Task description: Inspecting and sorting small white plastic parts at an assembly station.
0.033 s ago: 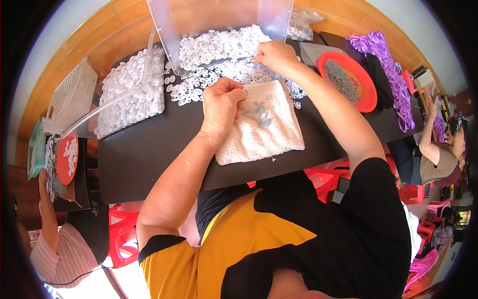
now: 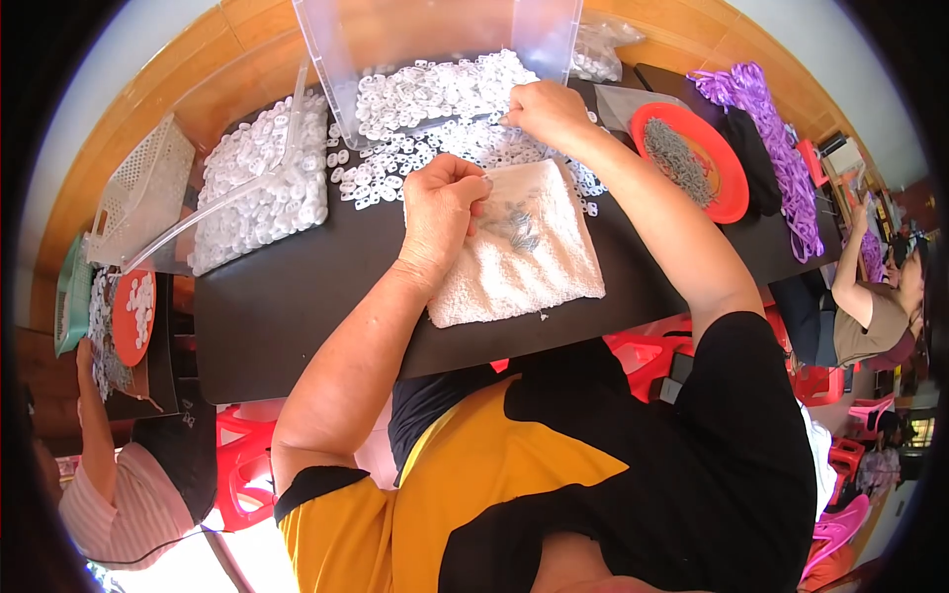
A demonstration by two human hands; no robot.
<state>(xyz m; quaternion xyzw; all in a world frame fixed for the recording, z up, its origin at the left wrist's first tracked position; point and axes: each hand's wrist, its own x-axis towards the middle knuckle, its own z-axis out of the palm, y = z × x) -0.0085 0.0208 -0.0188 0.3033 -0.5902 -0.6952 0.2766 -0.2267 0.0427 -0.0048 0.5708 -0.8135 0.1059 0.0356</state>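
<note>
My left hand (image 2: 445,203) is closed in a pinch above the left edge of a folded cream towel (image 2: 524,282); whatever its fingertips hold is hidden. Several small grey metal pieces (image 2: 524,232) lie on the towel, just right of that hand. Farther off, my right hand (image 2: 546,111) has its fingers bent together at the loose small white plastic pieces (image 2: 474,143) spread on the table. Its fingertips touch the pile, and I cannot see what is between them. More white pieces (image 2: 435,94) are heaped in a clear plastic bin (image 2: 326,74) tipped toward me.
A second clear box (image 2: 158,237) full of white pieces (image 2: 262,188) stands left. On the right are a red plate (image 2: 727,173) of small grey parts (image 2: 677,158) and purple ribbons (image 2: 791,148). Two people sit nearby, at far left (image 2: 138,494) and far right (image 2: 870,316).
</note>
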